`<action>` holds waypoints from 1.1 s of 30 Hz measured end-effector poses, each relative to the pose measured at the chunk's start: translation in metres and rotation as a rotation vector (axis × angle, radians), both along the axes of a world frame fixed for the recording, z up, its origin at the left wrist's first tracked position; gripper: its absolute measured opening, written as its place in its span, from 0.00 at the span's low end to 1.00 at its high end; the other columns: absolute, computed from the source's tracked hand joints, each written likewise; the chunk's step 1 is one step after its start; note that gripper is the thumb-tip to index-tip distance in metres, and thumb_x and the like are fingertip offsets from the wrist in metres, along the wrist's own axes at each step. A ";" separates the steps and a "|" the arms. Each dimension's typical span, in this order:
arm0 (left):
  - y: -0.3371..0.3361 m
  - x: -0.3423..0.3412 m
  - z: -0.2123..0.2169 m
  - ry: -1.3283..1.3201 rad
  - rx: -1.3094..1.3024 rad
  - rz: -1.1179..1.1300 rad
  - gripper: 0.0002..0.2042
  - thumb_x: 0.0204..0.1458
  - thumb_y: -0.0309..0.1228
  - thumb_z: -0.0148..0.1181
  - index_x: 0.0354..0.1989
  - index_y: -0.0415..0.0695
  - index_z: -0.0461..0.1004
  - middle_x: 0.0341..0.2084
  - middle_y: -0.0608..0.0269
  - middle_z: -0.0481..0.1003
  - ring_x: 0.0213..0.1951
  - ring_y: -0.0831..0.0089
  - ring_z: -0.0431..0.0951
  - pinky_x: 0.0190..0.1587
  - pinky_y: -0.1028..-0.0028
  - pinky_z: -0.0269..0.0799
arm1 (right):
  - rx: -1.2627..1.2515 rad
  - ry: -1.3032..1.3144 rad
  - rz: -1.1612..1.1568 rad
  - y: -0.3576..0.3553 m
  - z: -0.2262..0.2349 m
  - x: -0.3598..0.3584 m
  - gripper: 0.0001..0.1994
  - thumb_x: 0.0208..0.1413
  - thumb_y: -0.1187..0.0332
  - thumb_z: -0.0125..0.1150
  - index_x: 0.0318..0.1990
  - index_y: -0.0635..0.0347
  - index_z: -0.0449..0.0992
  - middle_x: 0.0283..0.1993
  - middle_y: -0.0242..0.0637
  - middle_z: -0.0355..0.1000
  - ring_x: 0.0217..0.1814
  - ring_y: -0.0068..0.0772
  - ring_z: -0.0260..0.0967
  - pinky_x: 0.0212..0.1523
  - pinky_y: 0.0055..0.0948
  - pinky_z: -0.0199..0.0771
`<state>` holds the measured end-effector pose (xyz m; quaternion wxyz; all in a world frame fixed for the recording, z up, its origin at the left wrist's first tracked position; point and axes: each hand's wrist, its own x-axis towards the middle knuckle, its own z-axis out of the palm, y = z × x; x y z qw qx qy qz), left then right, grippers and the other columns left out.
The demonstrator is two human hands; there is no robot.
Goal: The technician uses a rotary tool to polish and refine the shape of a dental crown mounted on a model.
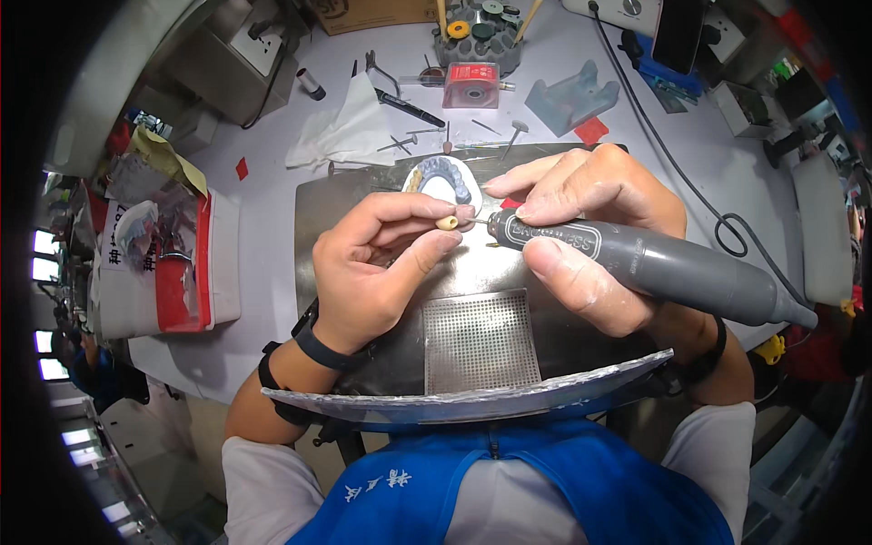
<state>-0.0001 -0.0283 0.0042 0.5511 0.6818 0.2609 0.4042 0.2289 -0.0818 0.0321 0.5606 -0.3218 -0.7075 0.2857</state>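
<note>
Between the thumb and fingertips of my left hand (374,265) is a small yellowish dental crown (446,222), its hollow end showing. My right hand (609,195) grips a dark grey rotary handpiece (668,268), thumb below and fingers above, with its nose toward the crown. The handpiece's thin bur (479,221) reaches close to the crown and my left fingertips; I cannot tell whether it touches. Just beyond my left fingers lies a dental arch model (442,173) with grey teeth and a yellowish section on a white base.
A perforated metal plate (481,341) lies under my hands, near a shield-like edge (472,400). Burs, a black pen (409,109), tissue (350,127) and a red box (472,84) lie beyond. A bur stand (481,41) is behind; a white-and-red bin (218,263) stands left. The handpiece cord (668,159) curves right.
</note>
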 end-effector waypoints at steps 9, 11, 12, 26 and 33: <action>0.013 0.003 -0.007 0.115 0.347 0.068 0.10 0.50 0.16 0.68 0.41 0.37 0.84 0.43 0.51 0.83 0.46 0.66 0.84 0.52 0.71 0.77 | -0.054 -0.060 0.002 0.002 -0.003 -0.002 0.03 0.52 0.81 0.58 0.34 0.69 0.72 0.28 0.39 0.67 0.31 0.27 0.68 0.59 0.56 0.78; 0.012 0.004 -0.008 0.114 0.328 0.084 0.10 0.48 0.16 0.68 0.40 0.38 0.85 0.42 0.50 0.83 0.46 0.64 0.84 0.53 0.71 0.77 | -0.048 -0.048 0.003 0.001 -0.002 -0.003 0.02 0.52 0.81 0.57 0.33 0.69 0.72 0.27 0.39 0.66 0.30 0.26 0.66 0.57 0.53 0.80; 0.013 0.004 -0.008 0.112 0.347 0.072 0.10 0.48 0.16 0.69 0.40 0.38 0.85 0.42 0.50 0.83 0.47 0.63 0.84 0.53 0.70 0.77 | -0.050 -0.049 0.000 0.001 -0.002 -0.003 0.02 0.52 0.81 0.57 0.33 0.69 0.72 0.27 0.39 0.66 0.30 0.26 0.66 0.57 0.53 0.80; 0.014 0.007 -0.005 0.169 0.502 0.069 0.12 0.46 0.15 0.69 0.40 0.39 0.85 0.41 0.51 0.84 0.53 0.54 0.81 0.58 0.62 0.76 | -0.070 -0.172 -0.085 0.002 -0.006 -0.009 0.03 0.52 0.80 0.63 0.34 0.71 0.76 0.36 0.47 0.78 0.48 0.41 0.81 0.45 0.28 0.79; 0.011 0.004 -0.005 0.205 0.478 0.070 0.11 0.49 0.15 0.66 0.41 0.36 0.84 0.43 0.48 0.83 0.55 0.51 0.80 0.62 0.57 0.71 | -0.165 -0.176 -0.075 0.002 -0.005 -0.007 0.03 0.54 0.79 0.63 0.34 0.70 0.75 0.39 0.49 0.79 0.48 0.37 0.81 0.47 0.29 0.79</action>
